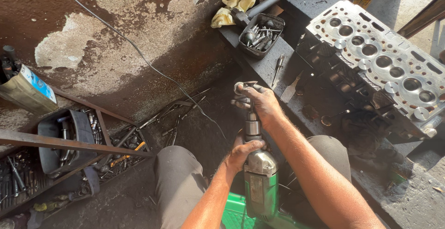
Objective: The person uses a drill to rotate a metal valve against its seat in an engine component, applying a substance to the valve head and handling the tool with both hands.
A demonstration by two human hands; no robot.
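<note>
Looking down now over both knees, seated low on a green stool (234, 210) in a grimy workshop corner. Left hand (243, 152) clenched around the neck of a green-and-silver electric drill (259, 182), just behind the chuck, drill body running back between the legs. Right hand (259, 101) out at the front end, fingers closed over a small round metal part (241, 87) at the tip of the drill's spindle; exactly what sits under the palm cannot be told. Drill pointing away toward the stained wall, nose hanging over dark, oily floor just short of the bench edge.

To the right, a long dark workbench (417, 201) running diagonally, its near edge close beside the right forearm. On it a silver cylinder head (380, 62) lying flat, close to the bench's near edge. Further up, a black tray of valves and bits (261, 34), a yellow rag (232, 9) beside it, a single loose valve (278, 66) lying just below the tray.

To the left, a rusty angle-iron rack (69, 143) crammed with tools, well apart from the hands. Thin cable (139, 53) trailing down the wall to the floor. Open floor only in the narrow strip between knees and wall
</note>
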